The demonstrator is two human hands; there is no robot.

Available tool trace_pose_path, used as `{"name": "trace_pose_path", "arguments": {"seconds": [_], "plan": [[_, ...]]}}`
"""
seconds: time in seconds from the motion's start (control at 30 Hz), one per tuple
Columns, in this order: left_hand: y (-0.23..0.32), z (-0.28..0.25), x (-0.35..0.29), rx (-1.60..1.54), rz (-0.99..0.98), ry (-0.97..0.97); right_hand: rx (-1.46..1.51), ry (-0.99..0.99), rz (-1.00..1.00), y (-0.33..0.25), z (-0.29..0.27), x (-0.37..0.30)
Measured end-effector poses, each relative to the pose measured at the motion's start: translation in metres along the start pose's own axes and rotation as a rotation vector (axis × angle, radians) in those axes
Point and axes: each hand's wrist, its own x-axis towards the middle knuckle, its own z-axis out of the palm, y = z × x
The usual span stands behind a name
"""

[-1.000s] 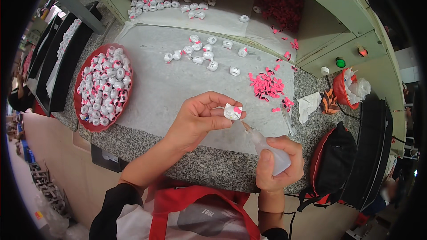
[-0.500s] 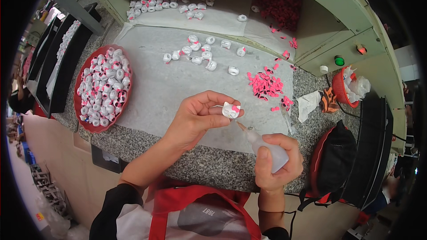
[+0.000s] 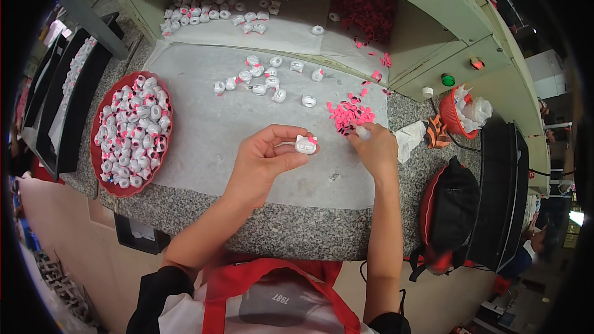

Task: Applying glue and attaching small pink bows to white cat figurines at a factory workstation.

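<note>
My left hand [image 3: 263, 161] pinches a small white cat-head piece with a pink bow [image 3: 306, 144] between thumb and fingers, above the paper sheet. Farther right, my right hand [image 3: 376, 151] is closed at the near edge of a heap of small pink bows [image 3: 351, 113]. A whitish, translucent part of the squeeze bottle [image 3: 363, 132] shows at its fingers; the hand hides the rest. Whether the fingertips also touch a bow I cannot tell. Several loose white pieces [image 3: 278, 96] lie on the sheet beyond my hands.
A red scalloped tray [image 3: 99, 170] full of white-and-pink pieces stands at the left. Shelves of a pale green cabinet [image 3: 427, 65] rise at the back, holding more pieces and bows. To the right are a red basket [image 3: 450, 117], a tissue [image 3: 408, 139] and a black bag [image 3: 458, 210].
My right hand has moved away from the cat-head piece, forward to the pink bows, with the bottle now mostly hidden. The left hand still holds its piece, now turned differently. The view has shifted slightly.
</note>
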Motion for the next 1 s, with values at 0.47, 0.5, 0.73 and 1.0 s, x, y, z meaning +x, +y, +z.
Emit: {"name": "trace_pose_path", "arguments": {"seconds": [0.47,0.5,0.73,1.0], "plan": [[-0.01,0.011,-0.003,0.171,0.083,0.046,1.18,-0.278,0.118,-0.062,-0.038,-0.059],[-0.009,0.01,-0.004,0.171,0.084,0.047,1.166,-0.259,0.042,-0.067,-0.034,-0.06],[-0.008,0.008,-0.008,0.202,0.223,-0.029,1.173,-0.229,0.117,-0.067,-0.032,-0.06],[0.002,0.007,-0.007,0.124,0.101,-0.138,1.065,-0.114,0.003,-0.061,-0.029,-0.063]]}}
